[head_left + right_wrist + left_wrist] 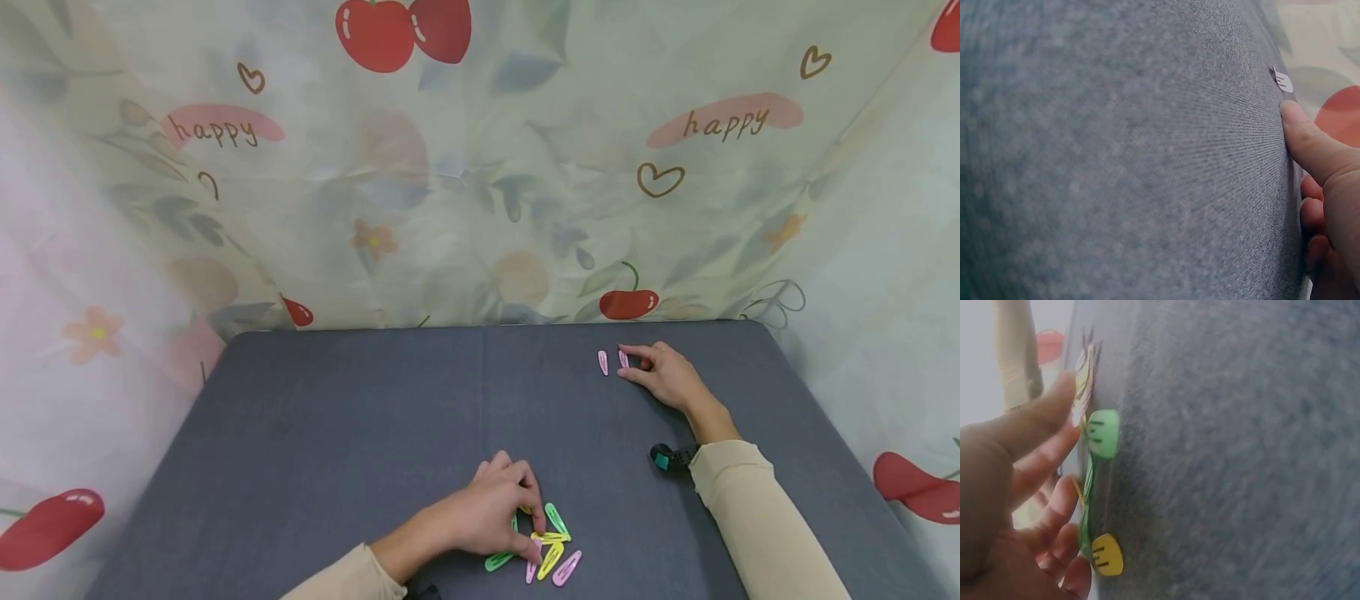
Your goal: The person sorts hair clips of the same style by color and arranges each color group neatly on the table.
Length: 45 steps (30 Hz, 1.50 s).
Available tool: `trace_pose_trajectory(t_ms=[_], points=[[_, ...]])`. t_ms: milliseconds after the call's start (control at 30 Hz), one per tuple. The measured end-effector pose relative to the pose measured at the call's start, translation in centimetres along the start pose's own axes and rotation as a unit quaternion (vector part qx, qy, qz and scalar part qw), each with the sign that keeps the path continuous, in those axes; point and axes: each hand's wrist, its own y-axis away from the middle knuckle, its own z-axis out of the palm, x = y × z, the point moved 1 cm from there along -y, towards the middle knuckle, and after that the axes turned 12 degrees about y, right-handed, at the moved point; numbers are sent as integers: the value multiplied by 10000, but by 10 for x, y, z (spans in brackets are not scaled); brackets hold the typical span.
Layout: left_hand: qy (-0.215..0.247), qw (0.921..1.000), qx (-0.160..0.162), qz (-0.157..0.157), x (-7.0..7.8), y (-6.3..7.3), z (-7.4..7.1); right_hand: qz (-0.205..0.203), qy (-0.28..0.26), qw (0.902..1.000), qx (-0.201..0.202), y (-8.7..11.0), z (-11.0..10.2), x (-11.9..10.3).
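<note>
On the grey tabletop [360, 417], several hair snap clips lie in a loose pile near the front. Over that pile, my left hand [495, 504] has its thumb and forefinger bent down at the end of a pink clip [531, 571]; I cannot tell whether they pinch it. Close around these fingers are a yellow clip [551, 560], a green clip [557, 521] and another pink clip [567, 568]. At the far right, my right hand [670, 375] holds a pink clip [623, 359] between thumb and forefinger. Just left of it lies a separate pink clip [603, 362].
A patterned curtain [465, 192] hangs behind the table's far edge and along both sides. A black wrist device [670, 457] is strapped at the right sleeve. Green clips [498, 562] also lie under the left hand.
</note>
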Motion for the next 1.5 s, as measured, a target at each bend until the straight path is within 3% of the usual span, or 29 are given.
trace_pose_trajectory(t_ms=[133,267,467,600,700,800,1033,1133,1267,1333,1500], points=[[-213,9997,107,-12,2,-1,2,-7,-8,10000,33,-1,1,1],[-98,9999,95,-3,1,-2,3,7,-25,10000,13,0,2,1],[496,9987,-131,32,0,-2,-2,73,-31,10000,-26,3,3,0],[1170,9927,-288,117,1,-5,-8,104,-31,9999,-24,3,5,0],[2014,9789,-337,21,2,-8,-13,139,-12,9999,-25,3,5,0],[2734,9615,-180,-214,1,-10,-17,158,20,9999,-19,4,5,0],[3327,9387,706,-564,-1,-20,-26,118,16,9999,2,4,3,-1],[3699,9192,1077,-815,-2,-25,-31,133,18,9999,14,3,2,-2],[4252,8851,1536,-1103,-2,-33,-37,141,36,9999,19,2,2,-1],[4418,8720,1757,-1164,-2,-37,-39,133,45,9999,21,2,2,0],[4398,8595,2297,-1230,-6,-47,-41,122,50,9999,23,1,2,0]])
